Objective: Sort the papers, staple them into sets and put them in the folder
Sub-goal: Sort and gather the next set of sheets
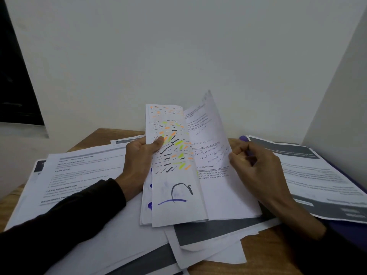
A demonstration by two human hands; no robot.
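1. The person is holding a thin sheaf (172,175) of papers upright over the desk (264,253), its lower edge resting among the loose sheets (85,175) spread there.
2. The left hand (139,161) is gripping the sheaf's left edge, thumb pressed on the front page with its coloured marker dashes, fingers curled behind.
3. The right hand (256,167) is pinching the right edge of a printed maths page (212,155) between thumb and fingers, peeling it open like a book leaf.
4. The paper is likely to handle as light, limp and slippery — pages are bowing where they are unsupported, so a hold near the edge midpoint, as both hands are taking, seems wise; a corner grip would probably let sheets droop or fan apart.
5. A pinch that is too tight or a quick pull could crease or tear a single page.
6. The purple folder (243,138) is lying at the right, mostly buried under a dark-banded printout (309,167) — only its edges are showing.
7. No stapler is in view.
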